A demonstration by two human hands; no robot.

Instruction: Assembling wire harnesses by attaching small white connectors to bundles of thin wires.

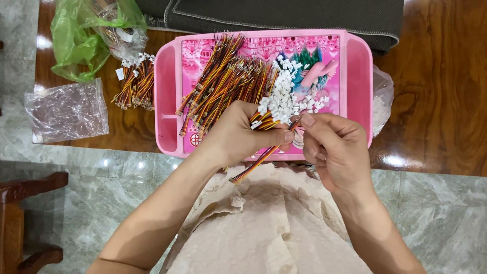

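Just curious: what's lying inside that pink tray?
In the pink tray: a heap of striped wire leads and a pile of small white connectors. The hands cover its front edge, so anything there is hidden.

Bright, even light falls from above. Glare spots shine on the wooden table [431,101] near its front edge and on the marble floor [101,167]. Shadows are soft and short. Focus is sharp at the centre; the edges bend slightly, perhaps from a wide lens.
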